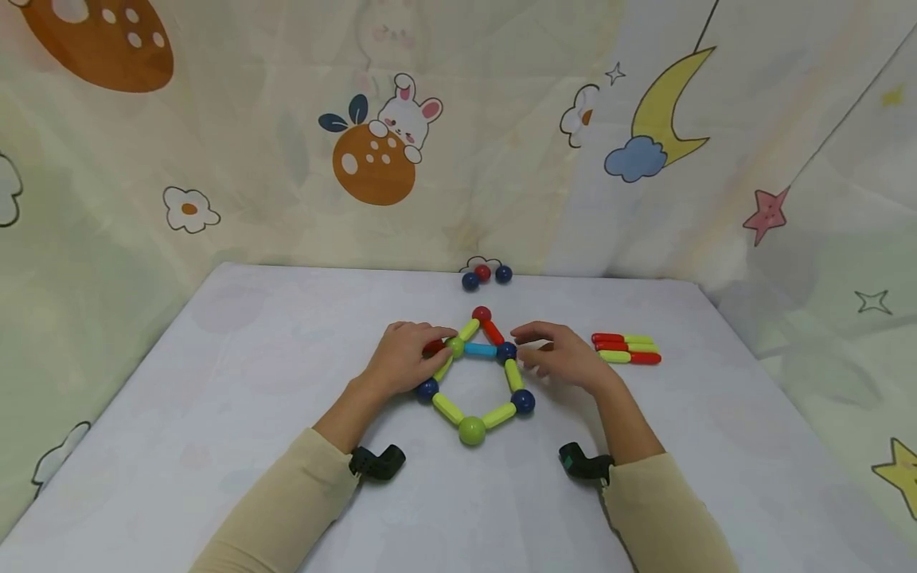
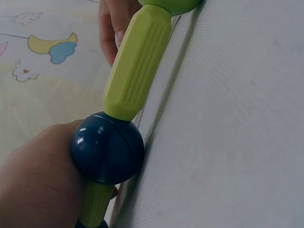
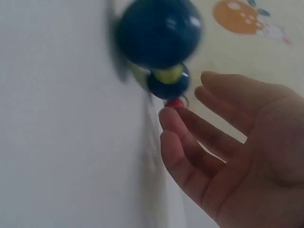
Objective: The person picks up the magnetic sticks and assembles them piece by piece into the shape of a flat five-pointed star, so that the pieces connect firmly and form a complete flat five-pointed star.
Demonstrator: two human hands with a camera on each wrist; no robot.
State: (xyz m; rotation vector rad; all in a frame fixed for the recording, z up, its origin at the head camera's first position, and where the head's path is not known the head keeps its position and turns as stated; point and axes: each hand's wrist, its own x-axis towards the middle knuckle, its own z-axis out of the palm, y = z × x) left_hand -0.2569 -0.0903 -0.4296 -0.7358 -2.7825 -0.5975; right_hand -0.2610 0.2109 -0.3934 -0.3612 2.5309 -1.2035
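Note:
A flat frame of ball-and-rod building pieces lies on the table, with lime rods [image 1: 447,409], a light blue rod [image 1: 480,350] and a red rod [image 1: 493,332] joined by balls. My left hand [image 1: 401,358] pinches a dark red rod [image 1: 433,348] against the green ball [image 1: 454,347]; the fingers partly hide it. Close by that hand sits a blue ball [image 2: 107,147] with a lime rod [image 2: 137,64] on it. Beside the upper right blue ball [image 1: 506,351], my right hand [image 1: 562,354] has loosely bent, parted fingers with nothing between them.
Two blue balls and a red ball [image 1: 483,273] sit by the table's back edge. Several red and lime rods [image 1: 626,348] lie side by side to the right. A patterned cloth [image 1: 286,159] hangs behind the white table [image 1: 215,382].

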